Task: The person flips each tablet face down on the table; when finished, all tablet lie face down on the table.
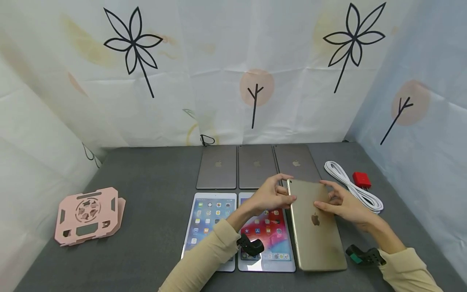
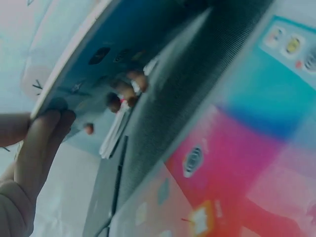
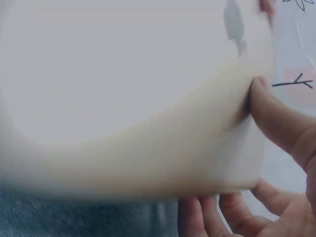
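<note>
A gold tablet [image 1: 316, 243] with an apple logo on its back is held at a tilt over the grey table, its screen turned down. My left hand [image 1: 269, 195] pinches its upper left edge, thumb on the back and fingers underneath in the left wrist view. At the right edge, my right hand [image 1: 345, 206] grips it, the thumb lying on the back and the other fingers around the edge. Just left of it lies a white tablet [image 1: 268, 239] with its lit screen up, partly hidden by my left arm. Another lit white tablet [image 1: 204, 221] lies beside that one.
Three grey tablets lie face down in a back row: left [image 1: 217, 170], middle [image 1: 256, 168] and right [image 1: 296, 160]. To the right are a coiled white cable [image 1: 359, 192] and a red charger block [image 1: 361, 179]. Pink cut-out plates [image 1: 87, 217] lie far left. Printed cloth walls surround the table.
</note>
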Tool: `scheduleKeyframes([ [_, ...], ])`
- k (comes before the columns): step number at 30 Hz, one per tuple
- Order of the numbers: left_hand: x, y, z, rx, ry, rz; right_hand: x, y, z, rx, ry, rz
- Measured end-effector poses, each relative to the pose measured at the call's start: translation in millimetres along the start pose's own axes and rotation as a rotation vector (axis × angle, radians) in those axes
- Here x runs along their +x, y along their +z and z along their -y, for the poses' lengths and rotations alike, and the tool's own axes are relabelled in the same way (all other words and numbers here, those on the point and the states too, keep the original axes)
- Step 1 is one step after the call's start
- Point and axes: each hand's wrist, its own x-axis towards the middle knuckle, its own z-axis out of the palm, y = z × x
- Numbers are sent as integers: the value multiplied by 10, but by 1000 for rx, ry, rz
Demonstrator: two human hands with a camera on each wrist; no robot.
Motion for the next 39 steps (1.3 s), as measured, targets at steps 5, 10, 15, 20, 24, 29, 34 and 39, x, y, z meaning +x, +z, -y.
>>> scheduleKeyframes([
  [5,14,47,103,138,13,-76,-11,-44,-17,-17,-3,-75],
  [10,34,86,189,271,46,-139,-11,-62,-27,-32,-6,-102],
  [15,73,92,245,403,68,-179,-3,-59,-43,-65,0,-109],
  [20,110,94,282,529,69,-192,15,-51,-84,-115,1,-110],
  [24,130,102,319,604,58,-192,24,-35,-126,-149,2,-114],
  [29,154,122,347,670,47,-179,28,-33,-154,-184,16,-122],
  [34,172,129,360,746,42,-171,36,-23,-171,-219,22,-122],
  [39,214,148,370,859,35,-162,59,-7,-178,-248,26,-125],
])
